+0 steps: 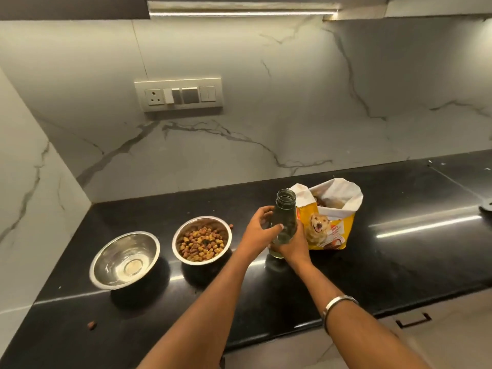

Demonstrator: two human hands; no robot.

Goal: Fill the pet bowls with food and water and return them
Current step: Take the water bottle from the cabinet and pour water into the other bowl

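**Both hands on an uncapped bottle beside 2 steel pet bowls**

An open-necked glass bottle [284,222] stands upright on the black countertop [399,249], held between both hands. The left hand [259,227] wraps the bottle's left side at mid-height, thumb across the front, fingers curled behind. The right hand [294,247] clasps the lower body from the right, near the base. Both forearms reach forward from the lower edge of the view; the right wrist carries a metal bangle [336,306]. A shallow layer of clear liquid shows at the bottle's bottom. Just behind and right of the bottle stands an open yellow pet food bag [331,227], with kibble visible in its mouth. Left of the hands, the nearer steel bowl [201,239] holds brown and yellow kibble. The farther-left steel bowl [124,259] shows a shiny interior; whether it holds water cannot be told. A stray kibble piece [91,325] lies near the counter's front edge
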